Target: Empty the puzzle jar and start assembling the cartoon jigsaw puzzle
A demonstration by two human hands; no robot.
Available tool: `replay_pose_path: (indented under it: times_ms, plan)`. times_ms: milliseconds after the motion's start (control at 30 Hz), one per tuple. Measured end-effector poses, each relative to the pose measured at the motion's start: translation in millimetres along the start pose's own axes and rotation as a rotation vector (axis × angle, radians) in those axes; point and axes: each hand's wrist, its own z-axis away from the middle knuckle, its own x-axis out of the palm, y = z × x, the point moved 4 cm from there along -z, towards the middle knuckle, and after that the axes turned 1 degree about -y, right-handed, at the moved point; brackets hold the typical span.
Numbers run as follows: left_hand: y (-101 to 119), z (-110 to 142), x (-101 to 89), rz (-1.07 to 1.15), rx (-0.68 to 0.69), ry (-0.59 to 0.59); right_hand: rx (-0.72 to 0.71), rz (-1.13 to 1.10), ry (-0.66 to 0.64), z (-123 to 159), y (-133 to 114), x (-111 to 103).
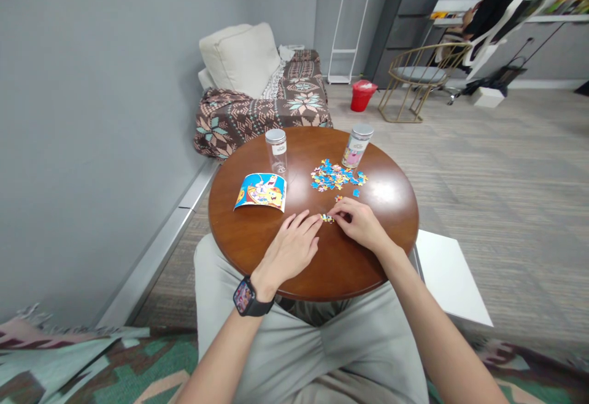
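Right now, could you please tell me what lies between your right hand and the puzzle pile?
Between the right hand and the puzzle pile lie a blue piece and an orange-red piece, seen in the head view.

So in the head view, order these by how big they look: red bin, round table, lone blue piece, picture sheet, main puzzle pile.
1. Round table
2. Picture sheet and main puzzle pile: too alike to rank
3. Red bin
4. Lone blue piece

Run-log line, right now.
left hand: at piece cluster | right hand: at cluster | loose pieces: piled | picture sheet: curved | left jar: lidded | right jar: lidded
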Motion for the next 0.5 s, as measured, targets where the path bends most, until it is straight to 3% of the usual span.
replay_pose_path:
  times_ms: [267,500]
  plan:
    - [-1.8,0.2,4.4,-0.029,0.005,0.01,-0.065,0.058,-0.033,3.9,-4.7,-0.8]
    - [-1.6,0.3,5.5,-0.068,0.007,0.013,0.006,0.04,-0.01,3.4,6.1,1.6]
